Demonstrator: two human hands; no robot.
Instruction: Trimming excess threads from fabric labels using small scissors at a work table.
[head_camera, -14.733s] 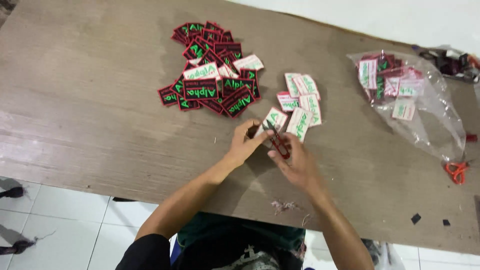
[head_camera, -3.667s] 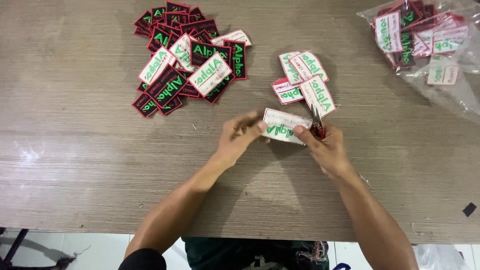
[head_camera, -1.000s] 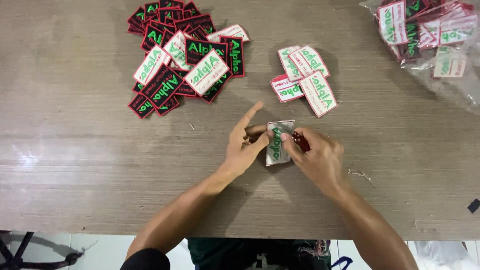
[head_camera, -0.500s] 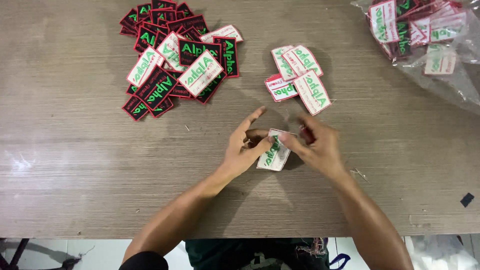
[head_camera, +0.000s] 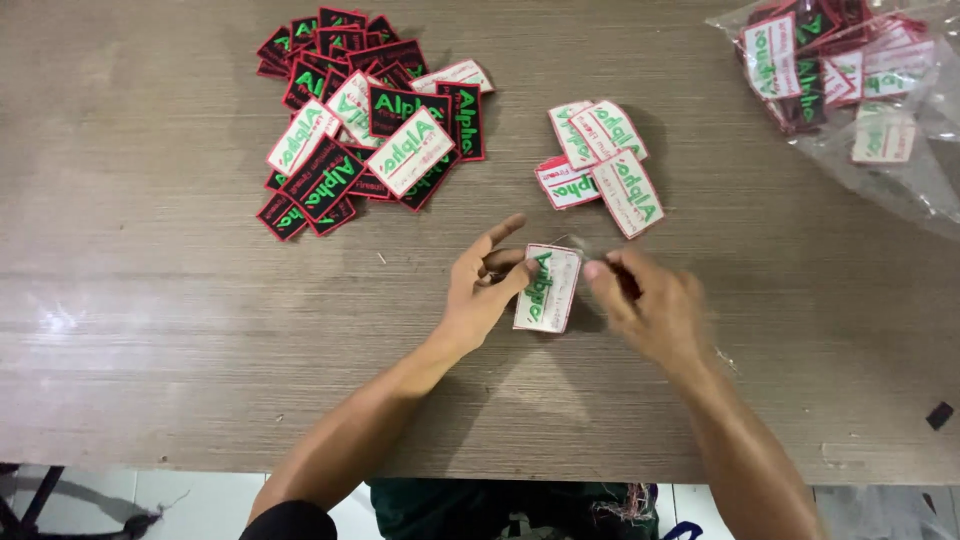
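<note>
Wooden desk (head_camera: 150, 300), its near edge running along six o'clock with pale floor tiles below; bare, open boards across the whole nine o'clock side and between the hands and that near edge.

At two o'clock, a clear plastic bag (head_camera: 900, 180) lying slack and open-mouthed, filled with more patches, some white-backed, some black and red.

At eleven o'clock, a loose heap of patches (head_camera: 365, 125): small rectangles, black with red borders and green lettering, several flipped to a white back. At one o'clock from the hands, well apart from that heap, a small stack of patches (head_camera: 600, 165), all white side up, red rims showing.

Dead centre, one white-backed patch (head_camera: 547, 288), green lettering showing through, standing lengthwise. Left hand (head_camera: 485, 285) pinched on its left edge, thumb on top, index finger stretched toward twelve o'clock. Right hand (head_camera: 650, 300) just beside its right edge, blurred, fingertips drawn together around something small and dark; cannot tell what, nor whether touching the patch.
</note>
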